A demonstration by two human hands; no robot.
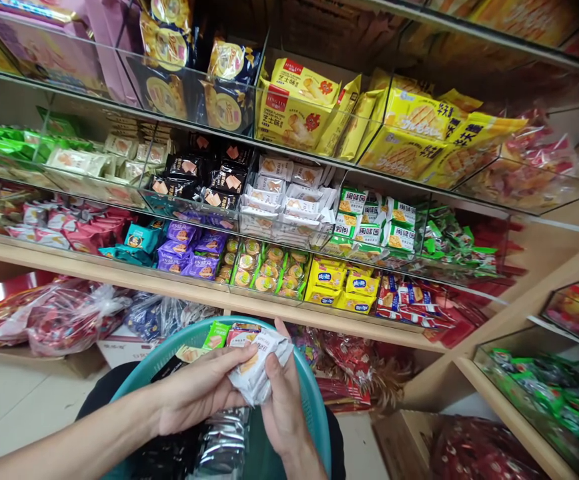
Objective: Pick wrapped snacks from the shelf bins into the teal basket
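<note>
Both hands grip a small bunch of white snack packets (255, 375) over a teal plastic basket (316, 407). My left hand (214, 380) closes on the bunch from the left, thumb on top. From the right, my right hand (285, 400) holds the same packets, its thumb pressed on their face. Inside the basket, a green packet (216, 335) and other packets show behind the hands. Dark and silvery packets (222, 443) lie in the basket below the hands. How many packets are in the bunch is hard to make out.
Ahead rise shelves with clear-fronted bins of wrapped snacks, including white packets (269, 190), yellow packets (297, 107), purple packets (189, 248) and green-white packets (369, 220). Bagged goods (69, 313) sit on the floor at left. A cardboard box (409, 440) stands at lower right.
</note>
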